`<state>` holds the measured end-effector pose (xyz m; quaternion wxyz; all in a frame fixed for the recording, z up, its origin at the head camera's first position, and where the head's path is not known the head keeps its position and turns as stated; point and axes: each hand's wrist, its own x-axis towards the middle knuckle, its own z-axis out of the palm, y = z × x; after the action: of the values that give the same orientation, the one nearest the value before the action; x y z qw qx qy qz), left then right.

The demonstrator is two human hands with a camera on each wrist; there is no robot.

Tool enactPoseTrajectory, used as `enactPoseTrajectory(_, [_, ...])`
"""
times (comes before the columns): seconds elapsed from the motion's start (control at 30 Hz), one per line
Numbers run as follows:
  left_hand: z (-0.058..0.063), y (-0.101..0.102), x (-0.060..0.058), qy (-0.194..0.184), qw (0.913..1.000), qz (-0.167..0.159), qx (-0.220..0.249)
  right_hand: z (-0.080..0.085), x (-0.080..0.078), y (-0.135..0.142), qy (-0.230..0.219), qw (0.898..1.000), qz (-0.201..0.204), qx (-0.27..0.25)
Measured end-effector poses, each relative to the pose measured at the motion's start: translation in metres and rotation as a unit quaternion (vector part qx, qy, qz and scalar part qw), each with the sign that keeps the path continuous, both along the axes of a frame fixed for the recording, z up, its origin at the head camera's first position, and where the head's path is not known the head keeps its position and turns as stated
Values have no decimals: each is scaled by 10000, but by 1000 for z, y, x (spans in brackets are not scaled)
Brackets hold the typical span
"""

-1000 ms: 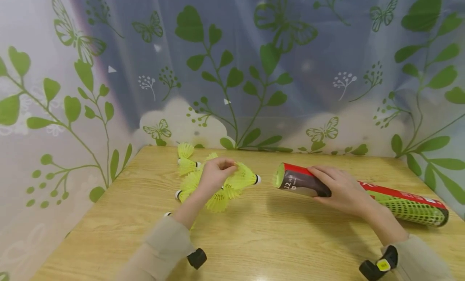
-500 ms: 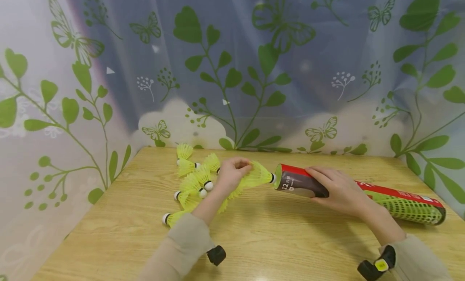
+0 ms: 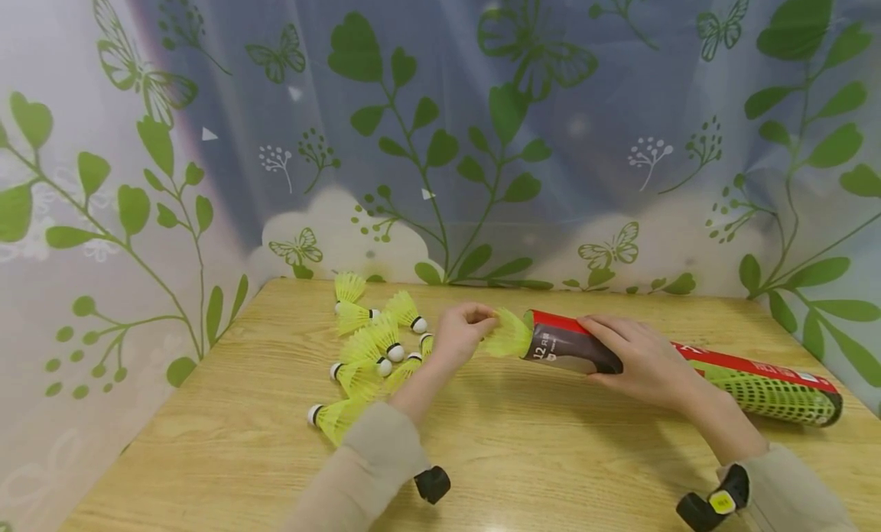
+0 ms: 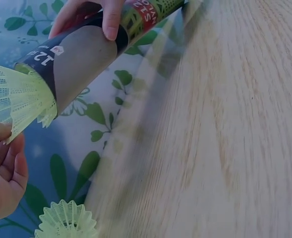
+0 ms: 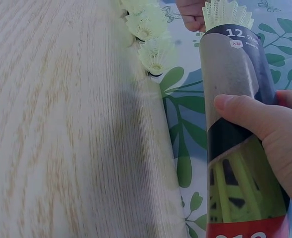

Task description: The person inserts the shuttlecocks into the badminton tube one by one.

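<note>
My left hand (image 3: 460,335) pinches the skirt edge of a yellow shuttlecock (image 3: 508,333) between thumb and fingers. That shuttlecock's cork end is hidden inside the mouth of a red, black and green tube (image 3: 567,343), its skirt partly sticking out, as the left wrist view also shows. Around the tube's dark section my right hand (image 3: 643,360) is wrapped, keeping the mouth end raised off the table and pointing left. In the right wrist view the thumb (image 5: 240,111) lies across the tube's label.
Several loose yellow shuttlecocks (image 3: 358,356) lie in a cluster on the left part of the wooden table (image 3: 495,455). One shuttlecock (image 3: 337,419) sits nearest the left forearm. A leaf-patterned curtain (image 3: 440,134) hangs along the table's back edge.
My left hand has moved right, carrying the shuttlecock from above the cluster into the tube's mouth, cork first. The right hand and tube have stayed nearly still.
</note>
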<state>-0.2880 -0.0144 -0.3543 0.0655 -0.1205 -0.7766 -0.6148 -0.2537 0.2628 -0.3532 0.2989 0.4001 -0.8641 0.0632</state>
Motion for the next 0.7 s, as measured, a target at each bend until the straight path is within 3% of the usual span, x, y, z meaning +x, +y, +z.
enactPoseTrajectory(0.37, [-6, 2, 1, -40, 9980, -48, -622, -2, -1, 1, 104, 9998, 144, 35])
enactPoseTrajectory(0.53, [-6, 0, 2, 259, 9925, -175, -1179, -3, -1, 2, 58, 9998, 178, 34])
enactPoseTrajectory(0.7, [-8, 4, 1, 419, 9898, -148, -1354, -2, -1, 1, 4, 10000, 48, -46])
